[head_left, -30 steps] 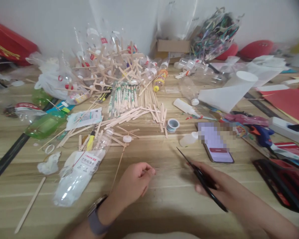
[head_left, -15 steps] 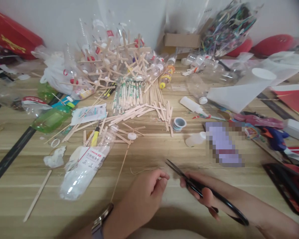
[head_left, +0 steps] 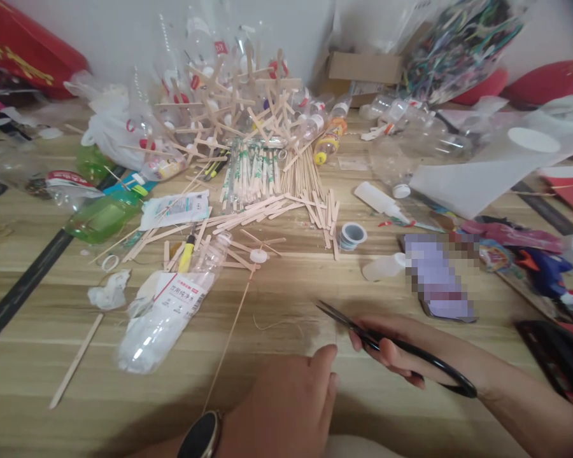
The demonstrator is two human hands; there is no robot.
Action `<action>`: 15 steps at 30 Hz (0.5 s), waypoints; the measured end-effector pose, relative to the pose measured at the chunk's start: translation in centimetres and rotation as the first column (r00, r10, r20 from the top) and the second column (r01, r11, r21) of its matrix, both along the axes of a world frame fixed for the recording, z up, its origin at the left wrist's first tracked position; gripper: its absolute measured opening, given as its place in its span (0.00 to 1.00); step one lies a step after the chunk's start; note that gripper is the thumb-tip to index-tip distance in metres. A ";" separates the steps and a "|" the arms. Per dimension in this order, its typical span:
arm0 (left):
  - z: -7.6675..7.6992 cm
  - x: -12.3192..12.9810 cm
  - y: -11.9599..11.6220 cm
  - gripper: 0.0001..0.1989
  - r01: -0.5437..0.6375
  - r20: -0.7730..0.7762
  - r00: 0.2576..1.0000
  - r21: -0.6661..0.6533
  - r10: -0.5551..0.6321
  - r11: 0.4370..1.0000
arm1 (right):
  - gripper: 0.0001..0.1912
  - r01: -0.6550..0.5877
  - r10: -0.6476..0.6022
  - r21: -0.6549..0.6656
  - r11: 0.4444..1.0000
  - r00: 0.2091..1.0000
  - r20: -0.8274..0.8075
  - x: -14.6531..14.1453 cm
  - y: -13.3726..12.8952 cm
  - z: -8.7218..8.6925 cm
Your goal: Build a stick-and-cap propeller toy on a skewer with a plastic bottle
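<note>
Black-handled scissors (head_left: 410, 353) lie in my right hand (head_left: 401, 350), their blades together and pointing up and left. My left hand (head_left: 296, 388), with a watch on the wrist, is just below the blade tips, fingers bent and pinched together; what sits between the fingertips is too small to make out. On the table, a thin thread (head_left: 279, 324) curls above my left hand. A long thin stick (head_left: 229, 337) runs from near the watch up to a white bottle cap (head_left: 258, 256) with crossed sticks.
A plastic bottle (head_left: 157, 324) and a loose flat stick (head_left: 76, 361) lie to the left. Piled sticks (head_left: 255, 213), a small cup (head_left: 352, 236), a white bottle (head_left: 383, 266) and a purple blurred object (head_left: 434, 273) are farther back. A glue gun (head_left: 542, 270) is at right.
My left hand has moved down and slightly right, turning its back upward. The scissors stay in my right hand. The view has shifted a little.
</note>
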State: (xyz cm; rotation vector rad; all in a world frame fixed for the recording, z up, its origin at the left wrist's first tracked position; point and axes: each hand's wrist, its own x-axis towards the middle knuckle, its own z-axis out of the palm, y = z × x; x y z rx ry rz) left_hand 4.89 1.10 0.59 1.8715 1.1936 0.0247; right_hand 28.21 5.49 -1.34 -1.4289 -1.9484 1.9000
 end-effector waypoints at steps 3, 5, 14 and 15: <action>0.2 0.1 0.0 0.21 0.039 -0.026 0.999 0.013 -0.039 0.999 | 0.37 -0.073 0.069 -0.108 0.992 0.997 -0.041 0.2 0.1 0.2; 0.3 0.2 0.1 0.22 0.063 -0.065 0.996 0.004 -0.062 0.998 | 0.37 -0.076 0.070 -0.131 0.988 0.996 -0.050 0.2 0.0 0.5; 0.3 0.3 -0.3 0.23 0.083 -0.088 0.993 0.029 -0.080 0.996 | 0.35 -0.016 0.014 -0.170 0.985 1.000 -0.013 -0.8 -0.3 0.4; 0.3 0.2 -0.1 0.22 0.059 -0.059 0.997 0.062 -0.056 0.996 | 0.33 0.002 0.002 -0.138 0.990 0.999 0.034 -0.8 -0.3 0.1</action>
